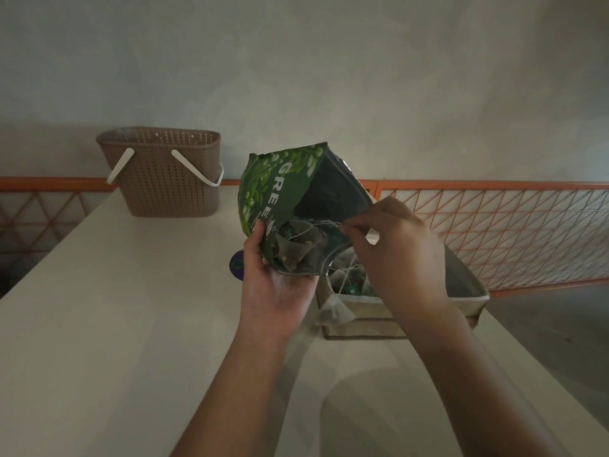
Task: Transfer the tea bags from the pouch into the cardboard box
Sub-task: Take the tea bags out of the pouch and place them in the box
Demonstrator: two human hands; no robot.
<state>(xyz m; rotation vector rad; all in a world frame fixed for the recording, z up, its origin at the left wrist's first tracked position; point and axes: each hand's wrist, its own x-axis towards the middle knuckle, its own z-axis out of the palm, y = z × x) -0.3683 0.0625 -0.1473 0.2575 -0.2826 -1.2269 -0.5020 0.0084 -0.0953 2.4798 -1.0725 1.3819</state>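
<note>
head view: we tilt the pouch (280, 199) over the cardboard box (362, 316)
left hand (273, 285): grips pouch bottom
right hand (398, 249): pinches a tea bag string (324, 223)
handling: tea bags (296, 253) seem light, soft; we take strings

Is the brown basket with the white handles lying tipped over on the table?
No, the brown basket stands upright on the table, its open top facing up and its white handles hanging down its side.
</note>
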